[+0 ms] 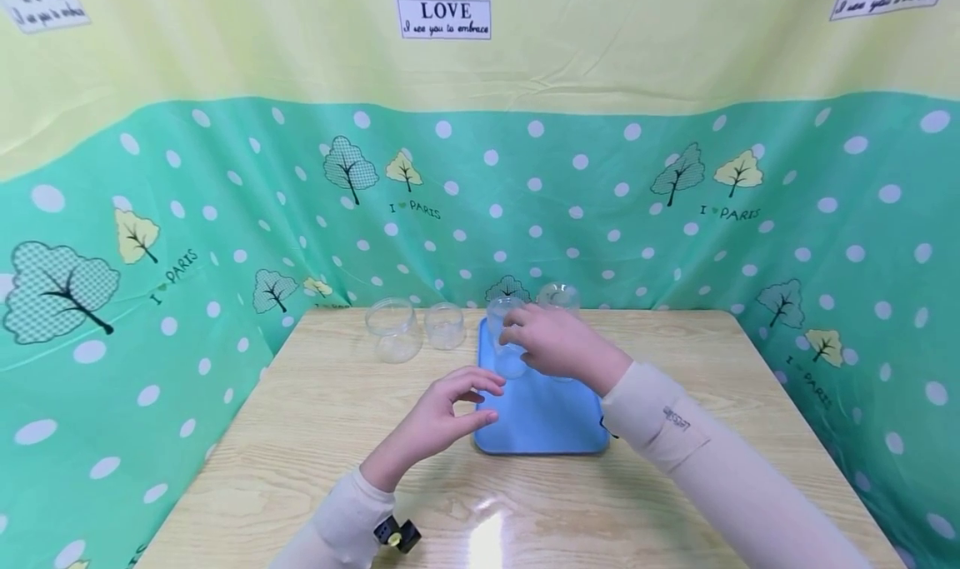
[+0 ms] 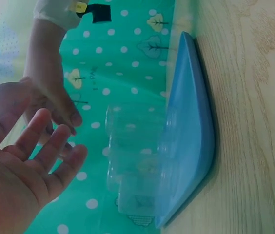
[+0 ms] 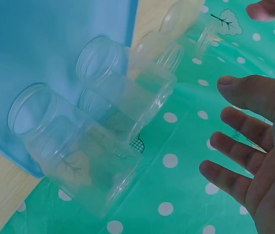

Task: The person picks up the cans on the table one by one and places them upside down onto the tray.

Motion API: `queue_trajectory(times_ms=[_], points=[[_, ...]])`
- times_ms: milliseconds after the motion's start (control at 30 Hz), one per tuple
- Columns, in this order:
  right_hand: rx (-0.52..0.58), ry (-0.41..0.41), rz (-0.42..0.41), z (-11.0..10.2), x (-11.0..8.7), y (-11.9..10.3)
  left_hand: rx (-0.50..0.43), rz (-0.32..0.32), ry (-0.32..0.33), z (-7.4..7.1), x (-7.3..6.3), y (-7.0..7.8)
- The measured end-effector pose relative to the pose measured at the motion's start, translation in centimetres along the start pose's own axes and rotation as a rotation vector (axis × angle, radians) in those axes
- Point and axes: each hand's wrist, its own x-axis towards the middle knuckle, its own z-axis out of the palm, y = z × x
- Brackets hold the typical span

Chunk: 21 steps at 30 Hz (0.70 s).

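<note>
My right hand [image 1: 558, 340] hovers above the blue tray [image 1: 540, 423], its fingers relaxed and holding nothing. Several clear plastic jars stand on the tray, mouths down. One jar [image 1: 512, 365] shows beside the right fingers in the head view, and another jar [image 1: 558, 294] is partly hidden behind that hand. In the right wrist view a gap separates the right hand [image 3: 254, 146] from the nearer jars [image 3: 79, 151]. My left hand [image 1: 442, 415] is raised by the tray's left edge, fingers loosely spread. The left wrist view shows its bare palm [image 2: 10, 185], with the jars [image 2: 137, 190] beyond.
Left of the tray, a wide clear jar [image 1: 393, 331] and a shorter clear jar [image 1: 445, 327] stand near the back of the wooden table [image 1: 337, 419]. A green and yellow printed curtain [image 1: 525, 177] closes off the back and sides.
</note>
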Motion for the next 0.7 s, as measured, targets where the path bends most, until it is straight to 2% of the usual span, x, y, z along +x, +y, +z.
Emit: queue_trajectory(times_ms=[233,533,700], points=[[0.007,0.048,-0.012,-0.1,-1.0,-0.1,0.026,0.010,0.017,-0.2,0.0,0.3],[0.047,0.154,-0.068,0.1,-2.3,-0.8,-0.022,0.026,-0.003,0.1,0.0,0.2],[0.083,0.165,-0.048,0.3,-2.9,-1.2,-0.017,0.016,-0.006,0.1,-0.1,0.1]])
